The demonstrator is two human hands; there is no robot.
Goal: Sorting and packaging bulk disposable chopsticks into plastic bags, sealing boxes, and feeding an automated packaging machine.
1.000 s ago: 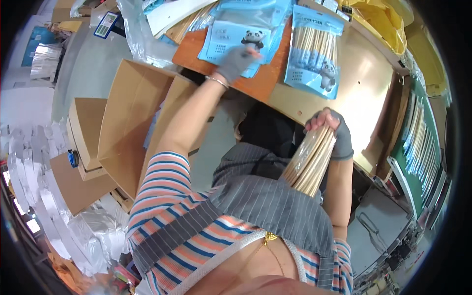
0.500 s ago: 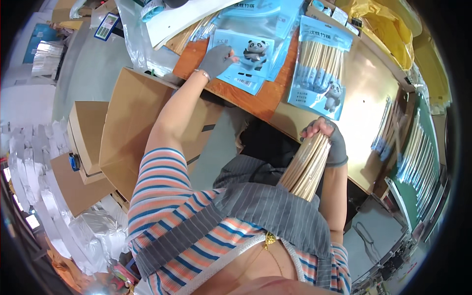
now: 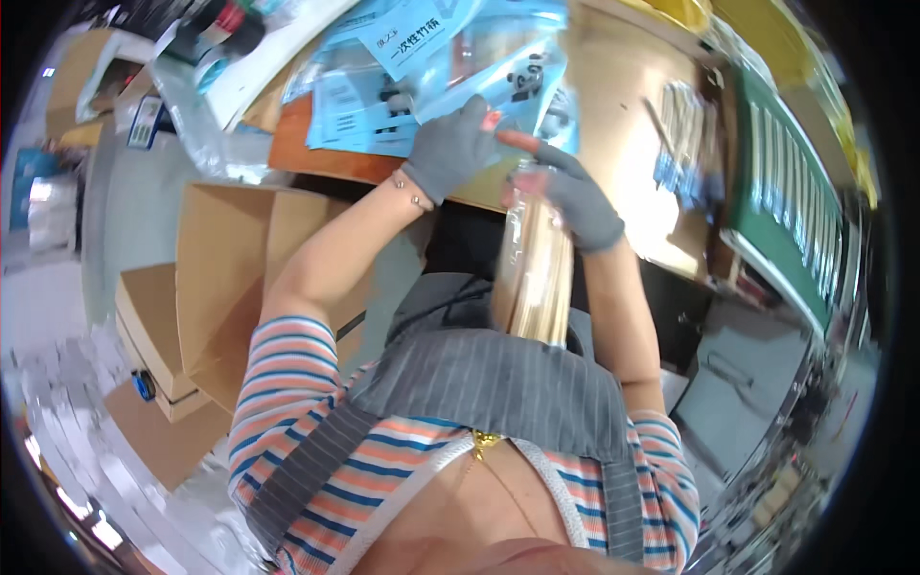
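A bundle of bamboo chopsticks (image 3: 535,273) hangs below my right hand (image 3: 575,196), which wears a grey fingerless glove. Its lower fingers wrap the upper end, while the index finger stretches toward my left hand (image 3: 452,149). That hand, gloved alike, is closed at the lower edge of a blue-and-clear plastic bag (image 3: 484,91), which sits tilted above the pile. Both sets of fingertips nearly meet and are slightly blurred. Beneath and behind lie more flat blue bags (image 3: 356,110) on the orange-brown board (image 3: 299,144).
Loose wrapped chopsticks (image 3: 685,144) lie to the right on the tan tabletop (image 3: 613,72). Further right, a green board (image 3: 762,211) carries a row of wrapped chopsticks. An open cardboard box (image 3: 225,278) stands at my left, and a dark bottle (image 3: 230,34) is at the far left.
My right hand has moved left and up with the chopsticks, close to my left hand. My left hand has shifted right, and a bag from the pile is now raised and tilted.
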